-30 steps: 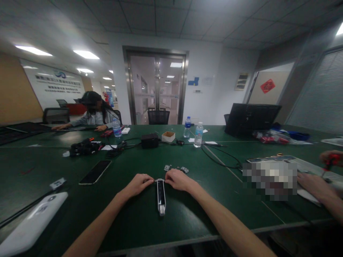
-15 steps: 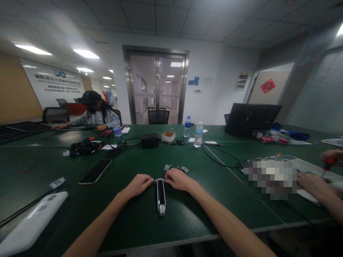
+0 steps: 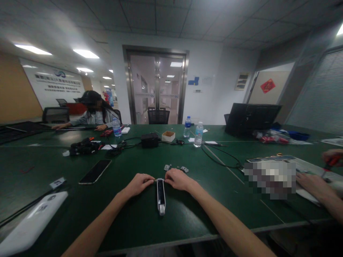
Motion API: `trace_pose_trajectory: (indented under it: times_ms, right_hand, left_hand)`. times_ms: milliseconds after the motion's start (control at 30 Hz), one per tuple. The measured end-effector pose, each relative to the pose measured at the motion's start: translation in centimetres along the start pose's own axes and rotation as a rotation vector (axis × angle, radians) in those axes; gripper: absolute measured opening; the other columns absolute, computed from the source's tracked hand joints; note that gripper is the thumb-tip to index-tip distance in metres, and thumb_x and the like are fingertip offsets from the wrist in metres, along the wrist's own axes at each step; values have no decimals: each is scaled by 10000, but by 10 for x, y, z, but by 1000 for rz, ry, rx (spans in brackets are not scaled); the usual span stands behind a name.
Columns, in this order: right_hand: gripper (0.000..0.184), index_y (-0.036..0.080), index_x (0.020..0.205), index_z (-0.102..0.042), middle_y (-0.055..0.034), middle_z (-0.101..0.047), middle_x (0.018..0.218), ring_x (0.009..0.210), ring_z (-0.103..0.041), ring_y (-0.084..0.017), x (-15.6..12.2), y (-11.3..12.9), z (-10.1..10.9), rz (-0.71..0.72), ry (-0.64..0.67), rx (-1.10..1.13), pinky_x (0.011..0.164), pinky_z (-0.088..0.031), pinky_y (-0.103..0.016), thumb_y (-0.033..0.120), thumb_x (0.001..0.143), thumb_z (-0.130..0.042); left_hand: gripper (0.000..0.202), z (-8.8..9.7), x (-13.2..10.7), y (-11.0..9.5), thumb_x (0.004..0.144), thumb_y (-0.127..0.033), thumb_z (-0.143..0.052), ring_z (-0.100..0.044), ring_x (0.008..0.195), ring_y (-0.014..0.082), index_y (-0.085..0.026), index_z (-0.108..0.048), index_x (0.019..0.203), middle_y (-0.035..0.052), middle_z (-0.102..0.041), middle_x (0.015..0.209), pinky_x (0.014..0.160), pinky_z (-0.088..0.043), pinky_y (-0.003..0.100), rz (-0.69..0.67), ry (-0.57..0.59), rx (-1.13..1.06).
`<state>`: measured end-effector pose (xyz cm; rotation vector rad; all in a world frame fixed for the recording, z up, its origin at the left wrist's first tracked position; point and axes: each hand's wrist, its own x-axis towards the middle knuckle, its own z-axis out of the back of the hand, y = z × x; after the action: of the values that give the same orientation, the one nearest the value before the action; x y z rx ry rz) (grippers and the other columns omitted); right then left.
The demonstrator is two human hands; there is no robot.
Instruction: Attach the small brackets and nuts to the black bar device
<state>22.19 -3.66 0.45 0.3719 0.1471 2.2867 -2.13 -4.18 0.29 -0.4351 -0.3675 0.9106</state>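
Note:
A slim white pen-shaped device (image 3: 161,196) with a long dark screen lies upright in view on the green table, its pale tip pointing toward me. At its far end, my left hand (image 3: 139,184) pinches thumb and finger together beside the left corner. Something small and thin shows at those fingertips, too small to name. My right hand (image 3: 178,179) is closed at the opposite corner, fingertips against or just beside the device; what they grip is hidden. Small metal parts (image 3: 167,167) lie just beyond my right hand, with another metal bracket (image 3: 184,169) to their right.
A phone (image 3: 95,172) and a white case (image 3: 36,221) lie to the left. Bottles (image 3: 198,135), a small box (image 3: 168,136) and cables stand beyond. At right, a co-worker's hand (image 3: 312,182) rests by a blurred-out item; the other holds a red screwdriver (image 3: 331,164). Another person sits far left.
My hands and the device stay almost where they were, with only a slight shift of my left fingers. The co-worker's screwdriver at right has tilted a little.

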Motion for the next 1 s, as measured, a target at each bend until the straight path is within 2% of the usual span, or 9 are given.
trace_pose_trajectory:
  times_ms: [533, 667, 833, 1000]
  right_hand:
    - [133, 158, 905, -633, -61, -638, 877, 840, -576, -176, -1, 2, 3, -15, 16, 15, 719, -384, -262, 266, 879, -561]
    - [130, 162, 904, -634, -59, -642, 876, 837, -581, -177, -2, 4, 5, -9, 14, 18, 715, -384, -259, 263, 880, -557]
    - [128, 157, 900, -635, -59, -646, 872, 819, -582, -174, -2, 5, 5, -6, 13, 18, 700, -381, -259, 256, 878, -557]
    - [124, 157, 900, -634, -57, -647, 858, 823, -583, -175, -1, 2, 2, -7, 13, -2, 698, -373, -259, 258, 875, -566]
  left_hand:
    - [297, 5, -3, -9, 876, -302, -508, -602, 779, 150, -192, -666, 1102, 16, -699, 971, 700, -453, 232, 37, 9, -29]
    - [286, 4, -3, -8, 868, -305, -523, -582, 737, 146, -185, -671, 1081, 19, -695, 933, 676, -450, 233, 19, -15, -25]
    - [283, 3, -3, -5, 875, -323, -517, -585, 770, 151, -203, -664, 1085, 15, -689, 962, 687, -456, 235, 23, -6, -29]
    - [292, 0, -1, -2, 876, -353, -515, -610, 748, 157, -173, -679, 1036, 22, -702, 907, 686, -463, 244, 23, -25, -79]
